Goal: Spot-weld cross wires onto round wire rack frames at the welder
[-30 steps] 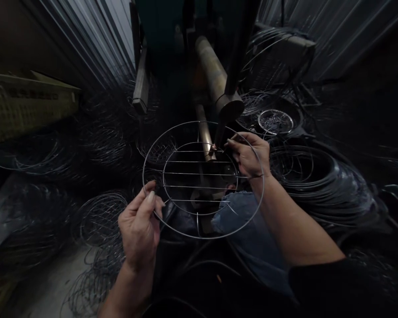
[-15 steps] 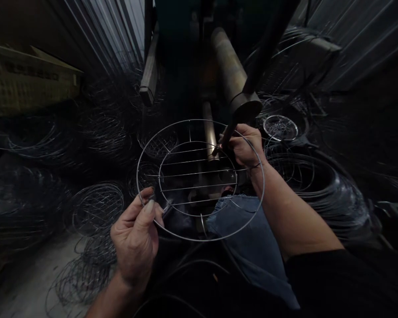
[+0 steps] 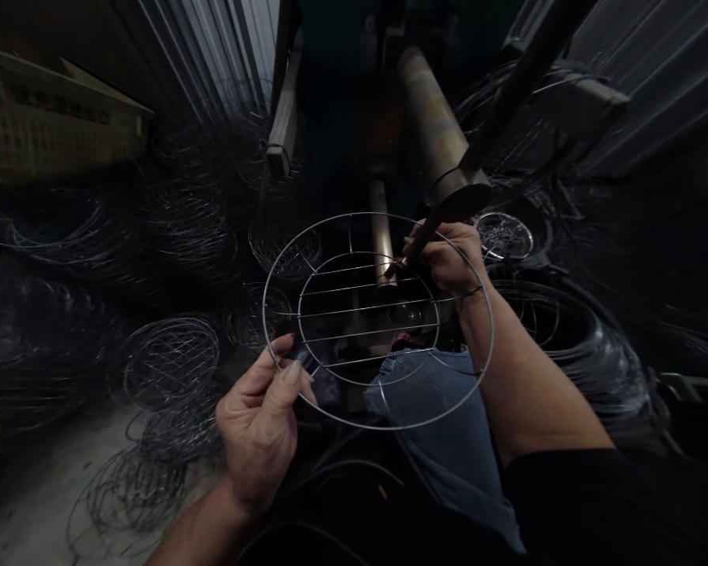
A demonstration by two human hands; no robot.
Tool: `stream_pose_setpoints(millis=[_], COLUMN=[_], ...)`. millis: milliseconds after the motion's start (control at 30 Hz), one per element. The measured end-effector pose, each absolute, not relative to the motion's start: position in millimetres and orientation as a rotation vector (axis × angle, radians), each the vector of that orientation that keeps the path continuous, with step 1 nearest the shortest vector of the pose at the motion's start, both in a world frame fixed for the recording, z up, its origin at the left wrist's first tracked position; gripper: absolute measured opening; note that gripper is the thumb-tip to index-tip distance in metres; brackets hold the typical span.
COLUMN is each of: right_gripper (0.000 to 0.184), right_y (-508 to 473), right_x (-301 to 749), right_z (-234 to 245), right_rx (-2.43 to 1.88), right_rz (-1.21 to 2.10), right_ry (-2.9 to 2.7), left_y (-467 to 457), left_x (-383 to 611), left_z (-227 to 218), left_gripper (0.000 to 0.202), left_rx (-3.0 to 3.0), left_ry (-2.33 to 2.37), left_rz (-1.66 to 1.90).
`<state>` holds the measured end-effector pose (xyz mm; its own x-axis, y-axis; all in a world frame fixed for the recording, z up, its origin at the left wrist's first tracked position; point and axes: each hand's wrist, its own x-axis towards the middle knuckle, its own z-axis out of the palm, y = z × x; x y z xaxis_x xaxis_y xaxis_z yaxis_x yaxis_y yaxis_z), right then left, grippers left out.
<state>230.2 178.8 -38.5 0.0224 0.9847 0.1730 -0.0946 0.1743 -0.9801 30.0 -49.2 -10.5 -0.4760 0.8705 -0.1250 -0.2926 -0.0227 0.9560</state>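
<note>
A round wire rack (image 3: 369,307), two rings joined by short spokes with parallel bars across the inner ring, is held nearly level in front of me. My left hand (image 3: 263,420) pinches its outer ring at the near left between thumb and fingers. Behind the ring's far right part is my right hand (image 3: 453,259), its fingers curled together near the copper-coloured tip of a dark rod (image 3: 425,236). That rod partly covers the fingers, so what they hold is unclear. Just below the tip stands the end of a brass-coloured lower cylinder (image 3: 382,228), under the rack's far bars.
A thick metal cylinder (image 3: 440,130) juts toward me above the rack. Stacked wire racks (image 3: 171,362) stand on the floor at left, below a yellow crate (image 3: 53,118). At right are a bowl of small metal pieces (image 3: 504,236) and a pile of wire rings (image 3: 602,369).
The view has swung slightly left, so the machine, rack and hands appear further right. Both hands keep about the same places on and beside the rack.
</note>
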Motion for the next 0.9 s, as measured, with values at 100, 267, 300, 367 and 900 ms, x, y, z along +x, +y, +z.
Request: stream_pose_setpoints(millis=[100, 267, 300, 367, 900], right_gripper=[0.021, 0.022, 0.022, 0.023, 0.025], right_y=[178, 176, 176, 177, 171], right_x=[229, 228, 229, 230, 245], right_z=[-36, -32, -33, -34, -27], right_rx=[-1.034, -1.027, -1.028, -1.032, -1.132], right_rz=[1.137, 1.165, 1.160, 1.148, 1.224], right_ry=[-1.194, -1.224, -1.233, -1.251, -1.177], left_y=[-50, -52, -53, -54, -52], left_x=[31, 32, 33, 33, 21], left_z=[-13, -14, -14, -13, -22], left_gripper=[0.027, 0.029, 0.029, 0.030, 0.029], left_rx=[0.681, 0.705, 0.703, 0.694, 0.712], left_ry=[1.343, 1.342, 1.342, 1.343, 1.296], left_rz=[1.657, 1.646, 1.641, 1.624, 1.627])
